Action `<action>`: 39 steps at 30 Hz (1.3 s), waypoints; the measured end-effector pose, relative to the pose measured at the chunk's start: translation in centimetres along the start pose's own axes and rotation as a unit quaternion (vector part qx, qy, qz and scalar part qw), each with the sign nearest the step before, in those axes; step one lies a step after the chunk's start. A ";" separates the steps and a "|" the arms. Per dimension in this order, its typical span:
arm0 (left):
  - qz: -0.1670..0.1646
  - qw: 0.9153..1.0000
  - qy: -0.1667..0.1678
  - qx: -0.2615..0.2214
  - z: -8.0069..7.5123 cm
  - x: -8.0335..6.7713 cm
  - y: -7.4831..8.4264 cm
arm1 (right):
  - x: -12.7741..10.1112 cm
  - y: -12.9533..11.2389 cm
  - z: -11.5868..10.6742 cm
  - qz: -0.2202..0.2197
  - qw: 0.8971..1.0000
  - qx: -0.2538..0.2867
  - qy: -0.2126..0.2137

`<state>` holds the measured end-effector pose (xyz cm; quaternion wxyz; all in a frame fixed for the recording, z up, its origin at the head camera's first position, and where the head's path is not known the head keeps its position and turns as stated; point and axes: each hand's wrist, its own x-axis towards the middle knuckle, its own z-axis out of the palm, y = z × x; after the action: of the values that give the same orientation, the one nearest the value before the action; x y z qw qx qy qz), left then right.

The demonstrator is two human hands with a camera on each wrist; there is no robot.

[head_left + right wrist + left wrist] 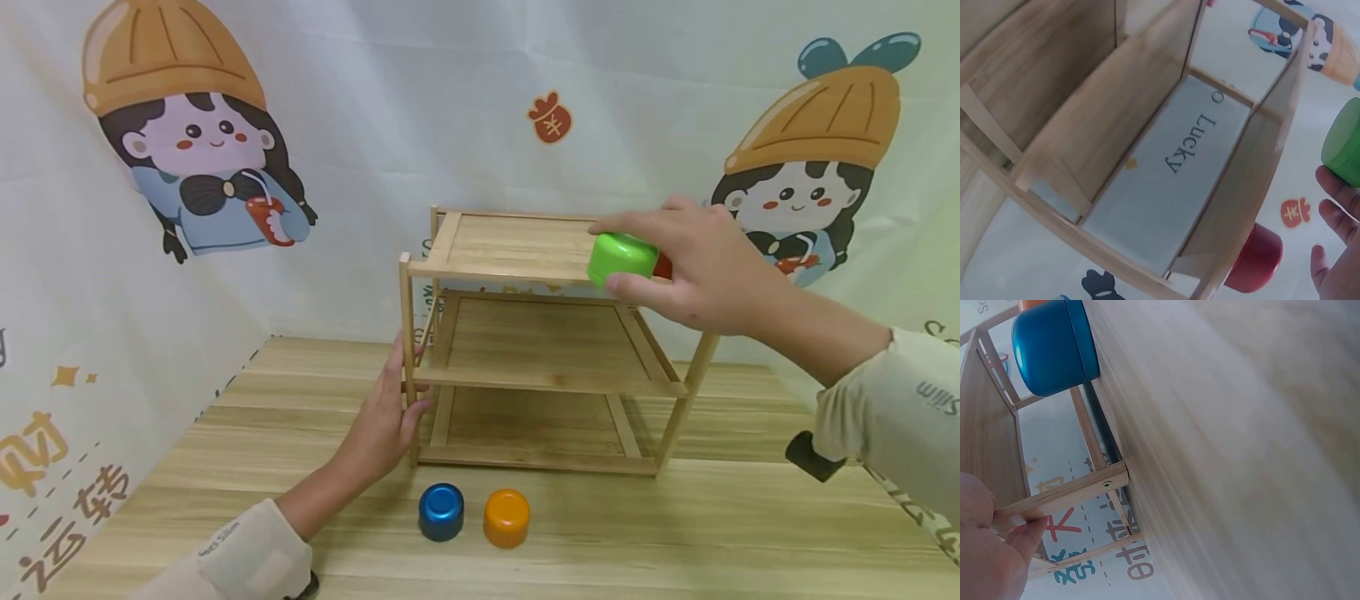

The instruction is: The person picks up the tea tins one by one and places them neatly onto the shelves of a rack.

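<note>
My right hand (712, 271) pinches a small glossy green canister (621, 257) between thumb and fingers, close over the right end of the wooden shelf rack's (551, 383) top board. Behind it, mostly hidden by the hand in the head view, a red canister (1259, 257) stands on that top board. Low on the rack's left front post, my left hand (384, 421) grips with the thumb in front and the fingers behind. On the table before the rack, a metallic blue canister (441, 512) stands beside an orange canister (507, 518).
The rack has three levels, its middle board (532, 342) and bottom board (528, 421) bearing nothing visible. A wood-grain table (600, 533) lies beneath. Behind hangs a white printed cloth (420, 92) with cartoon figures, close to the rack's back.
</note>
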<state>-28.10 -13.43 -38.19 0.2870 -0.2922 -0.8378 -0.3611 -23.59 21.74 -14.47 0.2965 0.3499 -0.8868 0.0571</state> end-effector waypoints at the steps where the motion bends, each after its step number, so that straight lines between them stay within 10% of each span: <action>1: 0.001 1.000 0.001 0.000 0.0 0.0 0.0 | 0.2 0.1 -0.1 0.004 1.000 0.001 -0.004; 39: 0.002 1.000 0.000 0.002 -0.1 0.0 -0.1 | 2.7 4.3 1.5 0.126 0.984 -0.026 -0.120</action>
<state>-28.17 -13.50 -38.16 0.2882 -0.2934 -0.8378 -0.3591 -28.63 22.93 -13.71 0.1876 0.2317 -0.9541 0.0286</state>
